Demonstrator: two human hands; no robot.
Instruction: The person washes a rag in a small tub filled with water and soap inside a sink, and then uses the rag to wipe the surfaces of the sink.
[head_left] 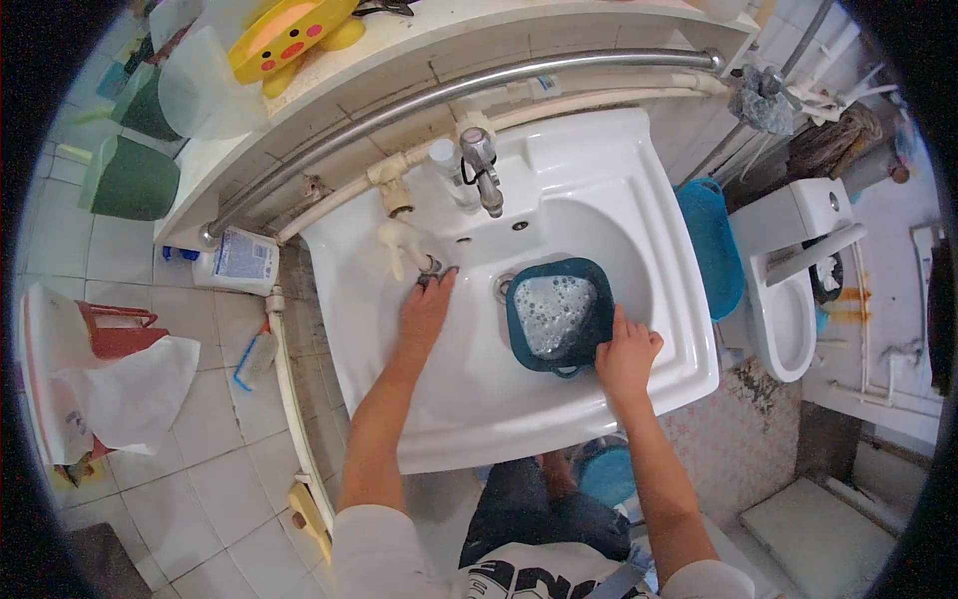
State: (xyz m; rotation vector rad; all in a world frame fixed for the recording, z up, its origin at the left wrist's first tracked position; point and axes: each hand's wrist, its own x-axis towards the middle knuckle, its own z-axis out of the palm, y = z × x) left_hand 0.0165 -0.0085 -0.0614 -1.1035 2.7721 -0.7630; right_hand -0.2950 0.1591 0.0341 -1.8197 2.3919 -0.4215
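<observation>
In the white sink [449, 399] sits a small dark teal plastic basin [515, 334], with bubbly suds [555, 314] over the water in it. My right hand [629, 351] grips the basin's right rim, fingers closed over the edge. My left hand [427, 304] is at the sink's left side, right under the spout of a white plastic tap [401, 240]. Its fingers are curled at the tap's metal end, and a bit of something dark shows at the fingertips; what they hold is too small to make out. The metal drain [503, 290] shows beside the basin's left edge.
A chrome-topped tap [481, 165] stands at the sink's back. Behind it run a metal rail [449, 98] and a shelf with a yellow animal-faced item [284, 45]. To the right are a tall teal basin [711, 250] and a toilet [783, 329]; left, a white tub [239, 262].
</observation>
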